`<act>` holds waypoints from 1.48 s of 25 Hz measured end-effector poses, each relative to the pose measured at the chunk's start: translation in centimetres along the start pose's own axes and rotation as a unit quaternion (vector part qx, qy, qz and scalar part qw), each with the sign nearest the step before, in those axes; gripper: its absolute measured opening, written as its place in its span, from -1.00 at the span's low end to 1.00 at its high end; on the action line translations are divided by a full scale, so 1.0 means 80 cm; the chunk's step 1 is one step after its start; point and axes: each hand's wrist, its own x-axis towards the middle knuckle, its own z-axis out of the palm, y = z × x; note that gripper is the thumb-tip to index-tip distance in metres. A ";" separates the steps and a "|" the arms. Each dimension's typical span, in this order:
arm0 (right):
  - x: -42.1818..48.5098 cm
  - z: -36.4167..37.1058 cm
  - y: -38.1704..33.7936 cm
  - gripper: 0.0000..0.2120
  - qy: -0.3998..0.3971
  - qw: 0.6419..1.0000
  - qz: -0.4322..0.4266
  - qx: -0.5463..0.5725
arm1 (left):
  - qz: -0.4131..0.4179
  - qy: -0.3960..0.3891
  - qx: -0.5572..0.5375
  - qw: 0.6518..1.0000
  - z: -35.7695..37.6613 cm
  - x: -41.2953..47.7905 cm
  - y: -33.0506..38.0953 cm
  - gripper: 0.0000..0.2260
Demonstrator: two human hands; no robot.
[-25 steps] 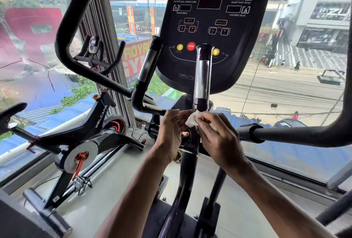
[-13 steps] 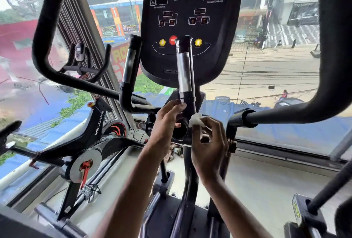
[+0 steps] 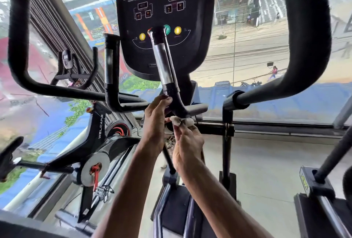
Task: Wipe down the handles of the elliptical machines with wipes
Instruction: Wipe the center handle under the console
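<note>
I stand at a black elliptical machine with its console (image 3: 163, 9) ahead. Two short fixed handles with silver sensor bands rise below the console: the right one (image 3: 163, 62) and the left one (image 3: 111, 70). My right hand (image 3: 187, 142) pinches a small white wipe (image 3: 176, 120) under the bend at the base of the right fixed handle. My left hand (image 3: 155, 121) rests its fingers against the same bend from the left. The long moving handles curve up at the far left (image 3: 18, 37) and far right (image 3: 308, 37).
A black spin bike (image 3: 95, 142) stands at the left by the window. A large glass window (image 3: 247, 56) lies straight ahead, with a street below. Another machine's base (image 3: 320, 190) sits at the lower right. Bare grey floor (image 3: 266, 161) lies between the machines.
My view has moved closer and tilted, so the console sits higher. My right hand with the wipe has stayed at the base of the right fixed handle; my left hand shifted slightly up the bend.
</note>
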 end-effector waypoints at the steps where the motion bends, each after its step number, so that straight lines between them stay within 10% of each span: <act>1: 0.004 0.002 -0.006 -0.79 0.011 1.000 0.002 -0.001 | -0.002 0.007 0.010 1.000 0.000 0.000 0.001 -0.86; 37: 0.128 -0.040 -0.011 -0.81 0.116 0.969 -0.145 -0.161 | 0.048 0.115 0.072 0.990 0.026 -0.007 -0.013 -0.73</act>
